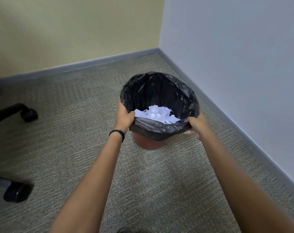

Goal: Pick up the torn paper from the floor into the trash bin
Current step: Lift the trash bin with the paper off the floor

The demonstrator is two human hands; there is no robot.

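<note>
Gripping the trash bin (147,145) by its near rim, both hands are closing on the black liner bag (159,91) that is folding over the edge. The left hand (125,115) is clasping the near-left part of the rim, its thumb lying over the edge and its fingers wrapping the outside. The right hand (196,125) is clasping the near-right part, its fingers curling under the gathered plastic. A dark wristband (117,132) is sitting on the left wrist, and both bare forearms are reaching forward from the bottom of the view.

The torn paper (158,114) is lying inside the bin as a heap of white scraps low in the bag, between the two hands and slightly beyond them, touching neither. The scraps are too small to tell whether any is carrying writing. Below the bag's overhang the bin's reddish wall is showing, blurred; whether its base is resting on the floor cannot be told.

The carpet floor (75,148), grey-green and ribbed, is spreading all around. Just beyond the bin a pale yellow wall (75,31) is meeting a whitish wall (235,47) in a corner, with a grey baseboard (92,63) running along both. Well to the left, a black chair caster (29,114) is showing on its leg, and a second caster (17,192) is sitting nearer the camera.
</note>
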